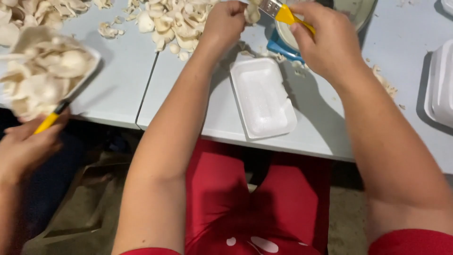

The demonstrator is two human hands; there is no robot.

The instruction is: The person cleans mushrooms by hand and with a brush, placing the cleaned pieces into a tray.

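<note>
Left hand (225,23) is clenched around a pale mushroom piece (252,13), held up at the top of view, just off the mushroom pile (174,21) that sits beside and beyond that hand. Right hand (325,40) grips a yellow-handled knife (283,12), fingers wrapped on the handle, blade end pointing toward the mushroom piece; can't tell if the blade touches it. Between and just below both hands: an empty white foam tray (262,97) flat on the light grey table (188,94). Behind the right hand, a blue scale base (278,47) with a round pan (358,14), partly hidden. More white foam trays (441,85) stacked well off to the right-hand side. Far off the left hand's side, a co-worker's hand (26,141) holds another yellow-handled tool (49,120) next to a tray heaped with mushrooms (45,71), blurred.
</note>
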